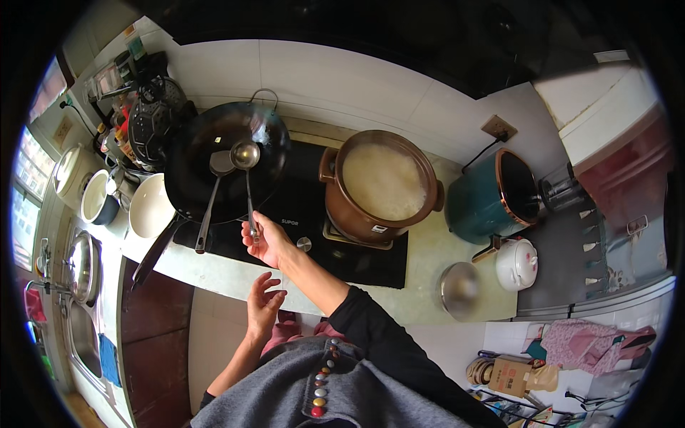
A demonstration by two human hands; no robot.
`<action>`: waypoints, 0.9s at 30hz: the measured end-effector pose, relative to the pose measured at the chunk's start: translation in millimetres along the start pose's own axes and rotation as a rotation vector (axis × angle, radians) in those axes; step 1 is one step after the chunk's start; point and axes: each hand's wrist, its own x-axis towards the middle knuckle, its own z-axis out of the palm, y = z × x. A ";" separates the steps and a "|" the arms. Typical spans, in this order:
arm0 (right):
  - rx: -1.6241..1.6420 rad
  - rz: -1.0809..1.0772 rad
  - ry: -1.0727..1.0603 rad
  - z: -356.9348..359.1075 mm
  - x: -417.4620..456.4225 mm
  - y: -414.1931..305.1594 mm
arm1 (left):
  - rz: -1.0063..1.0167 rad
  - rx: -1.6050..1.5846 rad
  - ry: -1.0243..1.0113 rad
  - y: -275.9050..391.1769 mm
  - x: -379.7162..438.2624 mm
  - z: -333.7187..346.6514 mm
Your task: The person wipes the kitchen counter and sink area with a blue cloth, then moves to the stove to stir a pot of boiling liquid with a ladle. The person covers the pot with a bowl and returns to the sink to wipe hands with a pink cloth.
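My right hand [267, 241] grips the lower end of a metal ladle [248, 182]. The ladle's round bowl shows over the black wok [203, 139]; whether it touches the wok cannot be told. Inside the wok rests a metal spatula [214, 192], its handle leaning out over the near rim. Just below the right hand, my left hand [260, 310] is held in front of the counter, empty, with its fingers apart. To the right on the cooktop [299, 192] stands a brown clay pot [350, 214], filled with a pale, cloudy, foamy liquid [382, 179].
Left of the wok are a cream bowl [152, 206], a metal kettle [122, 184] and a rice cooker [77, 174]. The wok's long handle [158, 251] juts past the counter edge. On the right stand a teal bin-like container [471, 198], a metal bowl [460, 289] and a white lidded pot [516, 265].
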 end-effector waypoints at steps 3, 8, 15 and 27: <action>-0.006 -0.016 -0.032 -5.4 -4.2 1.0 | -0.015 0.060 -0.011 1.5 -1.1 4.5; -0.036 -0.068 -0.057 -26.1 -28.6 11.4 | 0.008 0.084 -0.034 -7.5 1.8 6.2; -0.160 -0.097 0.023 -132.2 -168.0 49.7 | -0.010 0.221 -0.057 -4.4 -5.8 14.0; -0.164 -0.290 0.232 -187.6 -261.3 68.7 | -0.199 0.415 -0.315 -0.2 -7.6 67.1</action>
